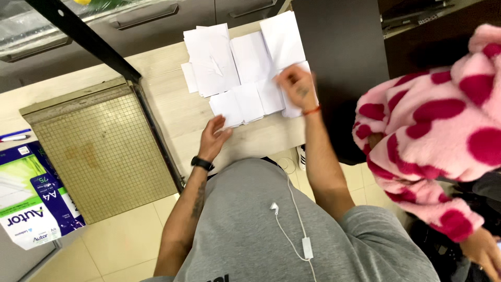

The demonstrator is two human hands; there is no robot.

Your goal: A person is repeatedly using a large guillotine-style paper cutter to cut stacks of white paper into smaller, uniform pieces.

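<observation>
While the head view looks straight down, the left hand point(214, 137) rests at the near edge of the wooden counter point(172, 112), its fingers loosely curled with the tips on the corner of the nearest small white sheet point(227, 108), apparently pinning it rather than grasping it. The right hand point(297, 86) lies further out, fingers spread flat on the right end of the row of cut paper pieces point(258, 99); its grip is released, pressing down and closing on nothing. Those pieces sit overlapping in a row, probably so each stays reachable, with larger white sheets point(229, 55) fanned behind them. Left of the hands stands a paper trimmer point(99, 151), blade arm point(83, 36) raised. A wrapped paper ream point(31, 193) lies beside it. Another person's pink spotted sleeve point(433, 130) hangs at the right.
</observation>
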